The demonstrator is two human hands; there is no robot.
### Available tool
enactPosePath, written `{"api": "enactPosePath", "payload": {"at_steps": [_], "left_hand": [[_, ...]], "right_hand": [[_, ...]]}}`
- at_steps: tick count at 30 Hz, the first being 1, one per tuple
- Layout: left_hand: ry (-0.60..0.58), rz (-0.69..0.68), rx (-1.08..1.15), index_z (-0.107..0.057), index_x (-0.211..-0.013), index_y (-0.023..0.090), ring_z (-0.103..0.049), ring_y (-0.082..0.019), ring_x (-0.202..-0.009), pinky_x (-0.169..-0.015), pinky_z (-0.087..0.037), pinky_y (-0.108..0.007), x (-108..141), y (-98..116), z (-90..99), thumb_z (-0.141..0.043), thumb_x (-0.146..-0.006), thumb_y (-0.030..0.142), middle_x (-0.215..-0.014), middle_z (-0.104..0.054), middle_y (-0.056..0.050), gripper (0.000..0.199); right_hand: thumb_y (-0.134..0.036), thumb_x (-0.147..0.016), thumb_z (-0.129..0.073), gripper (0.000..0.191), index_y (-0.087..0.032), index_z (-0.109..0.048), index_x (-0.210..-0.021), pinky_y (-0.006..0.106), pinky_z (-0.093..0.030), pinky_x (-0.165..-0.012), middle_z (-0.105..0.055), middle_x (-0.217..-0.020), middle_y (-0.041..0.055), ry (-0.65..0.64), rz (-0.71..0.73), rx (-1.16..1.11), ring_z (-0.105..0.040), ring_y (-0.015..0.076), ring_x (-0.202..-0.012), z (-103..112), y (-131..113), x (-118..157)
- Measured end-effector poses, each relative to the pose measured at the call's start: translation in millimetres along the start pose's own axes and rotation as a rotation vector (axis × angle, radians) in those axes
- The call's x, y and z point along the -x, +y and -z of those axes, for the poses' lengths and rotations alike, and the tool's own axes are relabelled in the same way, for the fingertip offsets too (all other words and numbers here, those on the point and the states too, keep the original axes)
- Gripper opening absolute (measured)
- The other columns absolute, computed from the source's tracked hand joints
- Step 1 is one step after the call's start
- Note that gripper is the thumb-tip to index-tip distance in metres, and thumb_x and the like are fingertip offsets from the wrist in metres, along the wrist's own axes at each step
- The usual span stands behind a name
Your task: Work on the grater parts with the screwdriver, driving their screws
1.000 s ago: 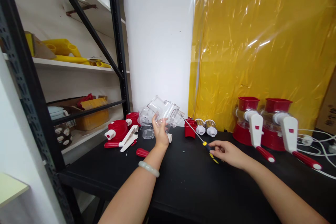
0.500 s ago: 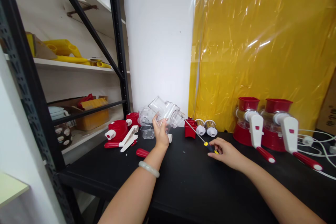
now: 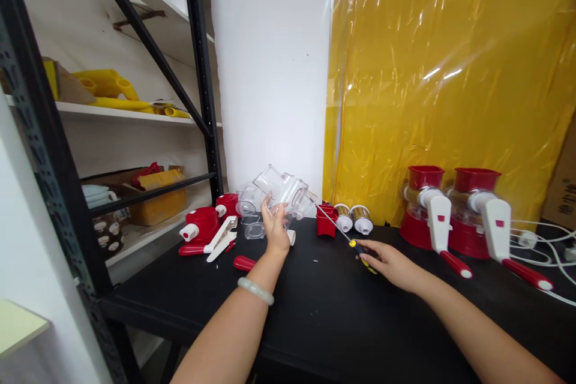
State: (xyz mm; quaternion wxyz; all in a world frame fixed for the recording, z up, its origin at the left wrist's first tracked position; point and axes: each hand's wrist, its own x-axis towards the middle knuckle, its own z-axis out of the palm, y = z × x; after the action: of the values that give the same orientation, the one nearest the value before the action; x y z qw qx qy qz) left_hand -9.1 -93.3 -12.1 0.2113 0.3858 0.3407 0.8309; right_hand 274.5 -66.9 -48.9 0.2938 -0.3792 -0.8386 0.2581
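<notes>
My left hand is closed around a clear plastic grater housing, holding it tilted above the table. In my right hand is a screwdriver with a black and yellow handle, gripped between thumb and fingers. Its long shaft slants up to the left, and the tip meets the right end of the housing; what it touches there is too small to make out. Below my left wrist lies a red handle, partly covered by my arm. A tiny metal piece rests on the table between my hands.
Red bases, white crank arms and clear parts lie at left on the black table. Behind the screwdriver stand a red hopper and grater drums. Two assembled graters and white cables are at right.
The fingers of my right hand have shifted on the screwdriver handle, and the handle has turned a little. My left hand and the housing stay nearly still.
</notes>
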Motion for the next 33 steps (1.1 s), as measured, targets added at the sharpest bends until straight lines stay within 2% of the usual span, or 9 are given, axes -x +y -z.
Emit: {"api": "enactPosePath", "payload": {"at_steps": [2, 4, 10, 14, 19, 22, 26, 29, 33], "left_hand": [[-0.002, -0.007, -0.002, -0.046, -0.136, 0.022, -0.061, -0.015, -0.076, -0.062, -0.043, -0.023, 0, -1, 0.5, -0.065, -0.080, 0.056, -0.099, -0.067, -0.008, 0.069], [-0.009, -0.023, -0.004, -0.045, -0.137, 0.022, -0.061, -0.015, -0.078, -0.062, -0.044, -0.023, -1, -2, 1.2, -0.064, -0.081, 0.055, -0.099, -0.067, -0.009, 0.069], [-0.047, -0.061, -0.017, -0.044, -0.140, 0.022, -0.062, -0.016, -0.081, -0.064, -0.044, -0.023, 0, -3, 2.5, -0.064, -0.082, 0.054, -0.100, -0.067, -0.009, 0.069], [-0.037, -0.058, -0.019, -0.045, -0.138, 0.022, -0.062, -0.016, -0.080, -0.063, -0.044, -0.023, 0, -4, 2.6, -0.064, -0.081, 0.054, -0.099, -0.068, -0.008, 0.068], [-0.037, -0.055, -0.027, -0.045, -0.138, 0.022, -0.063, -0.016, -0.079, -0.063, -0.045, -0.023, 0, -4, 3.4, -0.064, -0.081, 0.054, -0.099, -0.068, -0.008, 0.068], [-0.039, -0.057, -0.028, -0.046, -0.138, 0.021, -0.064, -0.016, -0.079, -0.063, -0.045, -0.024, 0, -3, 3.1, -0.064, -0.081, 0.054, -0.098, -0.068, -0.009, 0.068], [-0.030, -0.056, -0.035, -0.046, -0.139, 0.021, -0.063, -0.016, -0.078, -0.063, -0.045, -0.024, 0, -2, 2.0, -0.064, -0.081, 0.053, -0.098, -0.068, -0.008, 0.068], [-0.021, -0.041, -0.025, -0.046, -0.137, 0.021, -0.063, -0.015, -0.077, -0.063, -0.044, -0.024, 0, -2, 1.4, -0.065, -0.079, 0.054, -0.098, -0.068, -0.008, 0.070], [-0.010, -0.020, -0.015, -0.045, -0.136, 0.021, -0.062, -0.016, -0.077, -0.063, -0.044, -0.024, 0, -2, 1.1, -0.065, -0.078, 0.056, -0.097, -0.068, -0.008, 0.071]], "right_hand": [[-0.048, -0.087, -0.056, 0.049, -0.018, -0.066, -0.124, 0.039, -0.048, -0.092, -0.072, -0.107, 0.0098, -0.003, -0.023, -0.055, -0.066, 0.0254, -0.097, 0, 0, 0], [-0.048, -0.087, -0.055, 0.042, -0.019, -0.069, -0.113, 0.039, -0.047, -0.094, -0.072, -0.103, 0.0092, -0.019, -0.021, -0.080, -0.066, 0.0253, -0.097, 0, -2, -1], [-0.049, -0.069, -0.075, 0.034, -0.021, -0.064, -0.087, 0.029, -0.046, -0.066, -0.061, -0.078, 0.0007, 0.084, -0.060, 0.003, -0.055, 0.0169, -0.070, -3, -3, -1], [-0.044, -0.066, -0.080, 0.034, -0.023, -0.058, -0.079, 0.027, -0.043, -0.062, -0.054, -0.073, -0.0024, 0.149, -0.009, 0.058, -0.049, 0.0146, -0.066, -7, -2, -2], [-0.036, -0.067, -0.081, 0.028, -0.023, -0.060, -0.081, 0.028, -0.043, -0.063, -0.055, -0.078, -0.0015, 0.156, 0.040, 0.169, -0.049, 0.0147, -0.066, -10, -1, -3], [-0.038, -0.066, -0.081, 0.029, -0.023, -0.065, -0.085, 0.028, -0.045, -0.064, -0.055, -0.078, -0.0007, 0.139, 0.025, 0.189, -0.052, 0.0159, -0.068, -8, -1, -2], [-0.036, -0.077, -0.070, 0.019, -0.021, -0.071, -0.089, 0.031, -0.049, -0.071, -0.060, -0.084, 0.0035, 0.077, 0.024, 0.118, -0.058, 0.0179, -0.074, -1, -8, 1], [-0.028, -0.077, -0.065, 0.018, -0.021, -0.072, -0.091, 0.032, -0.050, -0.077, -0.065, -0.089, 0.0044, 0.025, -0.009, 0.068, -0.062, 0.0196, -0.080, 6, -16, 5], [-0.028, -0.076, -0.065, 0.015, -0.021, -0.070, -0.088, 0.032, -0.049, -0.079, -0.068, -0.085, 0.0030, -0.002, -0.024, 0.010, -0.063, 0.0198, -0.081, 6, -20, 6]]}}
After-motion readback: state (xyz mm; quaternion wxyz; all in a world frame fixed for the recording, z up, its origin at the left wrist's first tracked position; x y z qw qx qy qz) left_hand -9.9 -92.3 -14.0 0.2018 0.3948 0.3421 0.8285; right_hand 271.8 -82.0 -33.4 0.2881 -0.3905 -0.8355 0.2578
